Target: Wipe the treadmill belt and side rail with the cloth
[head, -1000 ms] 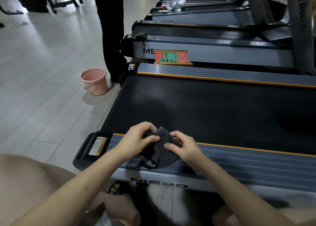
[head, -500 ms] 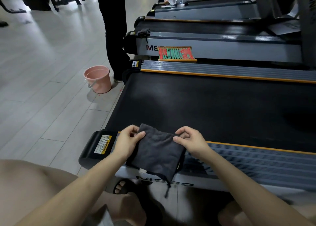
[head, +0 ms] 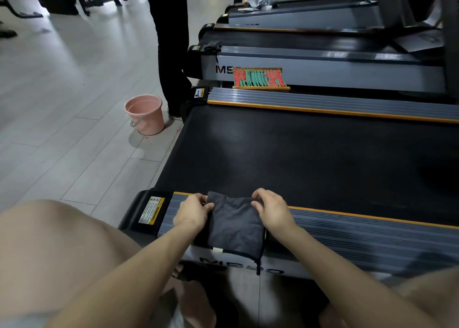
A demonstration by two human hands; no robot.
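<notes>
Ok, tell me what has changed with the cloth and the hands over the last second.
The cloth, bunched between the fingers a second ago, has been opened out flat and now lies draped over the near side rail. The left hand and right hand have moved apart, each pinching a far corner. The belt, pink bucket and standing person stayed as they were.

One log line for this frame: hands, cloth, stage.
left hand: grips cloth | right hand: grips cloth | cloth: spread on side rail | belt: bare
</notes>
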